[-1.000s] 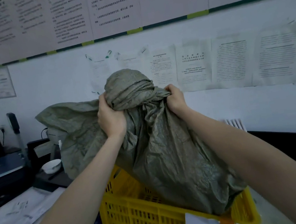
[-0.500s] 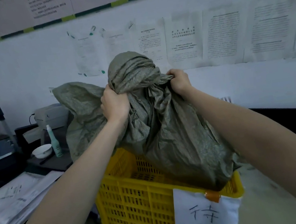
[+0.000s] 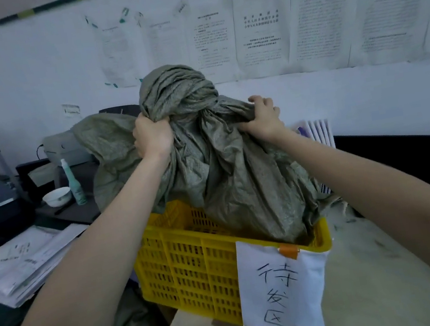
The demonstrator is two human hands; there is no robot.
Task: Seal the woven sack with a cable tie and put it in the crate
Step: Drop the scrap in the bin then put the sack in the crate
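Clearly I've got the bulky grey-green woven plastic sack (image 3: 233, 182) gathered at its neck, its lower half already sitting inside the yellow slotted plastic crate (image 3: 195, 263) while the twisted topknot of fabric stands above the rim. My left hand (image 3: 152, 137) is clenched tight round a bunch of fabric just under that knot, and my right hand (image 3: 261, 119) grips a fold on the other side, thumb and fingers curled into the weave. Holding both sides near the neck lets me steer the load down straight, I'd judge, instead of letting it slump over the crate's far edge. I can't make out a cable tie in the bunched fabric; it may be buried in the folds. A white handwritten paper label (image 3: 280, 287) hangs clipped to the crate's front wall. Off to the left sit loose stacked papers (image 3: 19, 262), a small white bowl (image 3: 57, 197) and a pale green bottle (image 3: 73, 184).
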